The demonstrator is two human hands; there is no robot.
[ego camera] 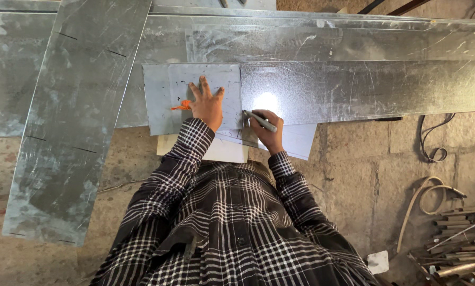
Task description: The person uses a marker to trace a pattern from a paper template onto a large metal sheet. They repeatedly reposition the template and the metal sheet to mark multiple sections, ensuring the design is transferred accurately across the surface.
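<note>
No pkgs, labels, signs or screens in view.

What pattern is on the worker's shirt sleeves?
A black-and-white plaid check on both sleeves, seen best in the head view.

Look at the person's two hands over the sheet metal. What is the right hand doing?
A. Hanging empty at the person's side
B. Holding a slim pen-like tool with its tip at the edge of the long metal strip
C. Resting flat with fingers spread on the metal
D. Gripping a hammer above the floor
B: the right hand grips a slim grey marking tool, tip at the end edge of the long metal strip; the left hand lies flat.
</note>
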